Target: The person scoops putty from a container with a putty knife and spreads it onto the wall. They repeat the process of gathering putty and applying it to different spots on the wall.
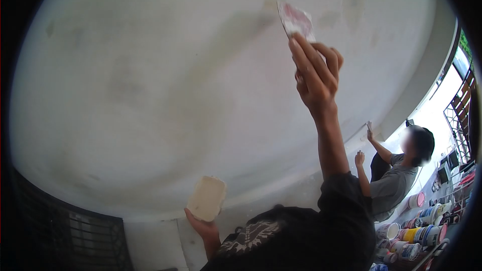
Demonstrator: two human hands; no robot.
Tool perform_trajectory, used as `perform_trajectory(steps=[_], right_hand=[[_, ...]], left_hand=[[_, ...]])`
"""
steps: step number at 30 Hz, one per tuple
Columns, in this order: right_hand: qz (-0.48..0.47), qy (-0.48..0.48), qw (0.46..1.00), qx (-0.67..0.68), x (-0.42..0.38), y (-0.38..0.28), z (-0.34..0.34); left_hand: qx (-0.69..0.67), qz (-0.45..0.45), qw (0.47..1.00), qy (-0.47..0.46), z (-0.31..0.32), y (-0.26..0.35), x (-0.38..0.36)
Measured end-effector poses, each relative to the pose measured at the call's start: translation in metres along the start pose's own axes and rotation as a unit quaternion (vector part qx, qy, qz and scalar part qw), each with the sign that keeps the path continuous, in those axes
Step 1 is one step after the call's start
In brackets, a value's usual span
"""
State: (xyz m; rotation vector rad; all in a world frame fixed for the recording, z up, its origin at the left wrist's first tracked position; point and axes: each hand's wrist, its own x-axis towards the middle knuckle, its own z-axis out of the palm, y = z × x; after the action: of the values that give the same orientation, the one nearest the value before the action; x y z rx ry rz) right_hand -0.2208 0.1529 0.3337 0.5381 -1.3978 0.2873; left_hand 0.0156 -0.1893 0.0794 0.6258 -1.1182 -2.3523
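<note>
My right hand is raised high against the pale wall. Its fingers are closed around a putty scraper, whose thin flat blade is smeared white and pinkish. One edge of the blade is right at the wall, beside a small beige patch. Lower down, my left hand grips a cream-coloured rectangular tray from below. The tray's face is pale and fairly smooth, and my fingers behind it are hidden.
A person in a grey shirt stands at the right, one raised hand holding a tool by the wall. Several paint buckets crowd the lower right. A dark barred window is at lower left.
</note>
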Motion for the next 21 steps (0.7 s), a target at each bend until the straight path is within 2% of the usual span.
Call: perform_trajectory(steps=[3, 6, 14, 17, 19, 21], right_hand=[[0.005, 0.017, 1.0, -0.025, 0.024, 0.01, 0.013], [0.035, -0.041, 0.999, -0.002, 0.02, 0.012, 0.031], [0.045, -0.04, 0.998, 0.002, 0.06, 0.025, -0.012], [0.059, 0.014, 0.998, 0.019, 0.092, 0.036, -0.028], [0.033, 0.117, 0.99, 0.067, 0.107, 0.049, -0.027], [0.043, 0.142, 0.988, 0.034, 0.121, 0.051, -0.033]], left_hand=[[-0.001, 0.011, 1.0, -0.008, 0.021, 0.016, -0.014], [-0.009, 0.022, 1.0, -0.009, 0.046, 0.035, -0.029], [0.005, 0.028, 0.999, -0.016, 0.073, 0.063, -0.048], [0.026, 0.02, 0.999, -0.023, 0.08, 0.069, -0.056], [0.024, 0.019, 0.999, -0.017, 0.078, 0.069, -0.059], [0.02, 0.025, 0.999, -0.016, 0.068, 0.064, -0.054]])
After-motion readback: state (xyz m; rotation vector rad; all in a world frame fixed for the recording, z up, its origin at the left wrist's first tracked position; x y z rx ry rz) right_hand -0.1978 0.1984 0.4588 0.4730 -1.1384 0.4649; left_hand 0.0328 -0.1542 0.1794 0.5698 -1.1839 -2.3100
